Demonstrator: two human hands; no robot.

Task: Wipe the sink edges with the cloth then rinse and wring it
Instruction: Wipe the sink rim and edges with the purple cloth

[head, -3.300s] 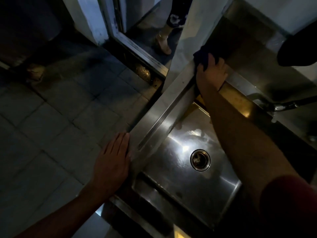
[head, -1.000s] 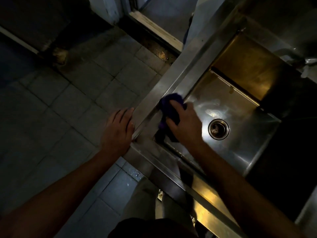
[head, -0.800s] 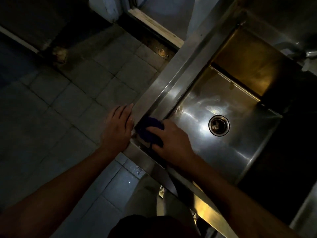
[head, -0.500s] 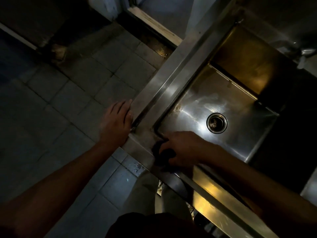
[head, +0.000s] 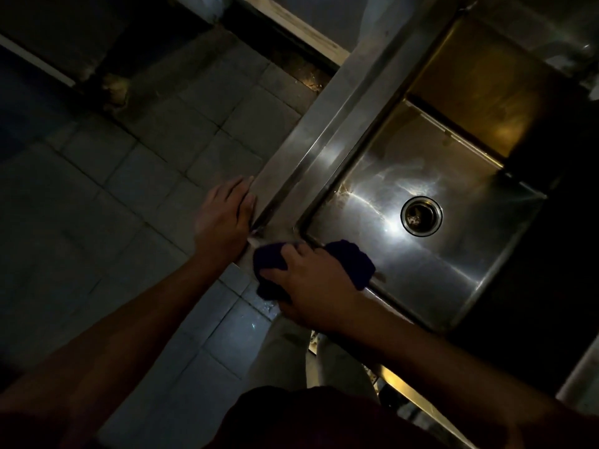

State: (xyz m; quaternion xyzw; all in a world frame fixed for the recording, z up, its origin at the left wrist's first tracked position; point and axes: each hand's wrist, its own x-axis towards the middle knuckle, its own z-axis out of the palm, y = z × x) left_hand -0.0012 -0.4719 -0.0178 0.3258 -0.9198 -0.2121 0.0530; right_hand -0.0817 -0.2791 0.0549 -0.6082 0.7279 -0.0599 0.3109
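Observation:
A stainless steel sink (head: 327, 131) fills the right half of the dim view, with a round drain (head: 421, 215) in its basin. My right hand (head: 314, 286) presses a dark blue cloth (head: 351, 260) flat on the near rim, close to the sink's near left corner. The cloth sticks out on both sides of the hand, and one end hangs over the basin edge. My left hand (head: 225, 218) lies flat with spread fingers against the outer side of the left rim, holding nothing.
Grey floor tiles (head: 129, 196) spread out left of the sink. A door threshold (head: 291, 30) runs across the top. The sink's right side is in deep shadow. A tap (head: 586, 76) shows faintly at the far right edge.
My right hand has wiped the cloth from the far left corner down the left rim, round the near corner and onto the near rim. My left hand has stayed on the left rim.

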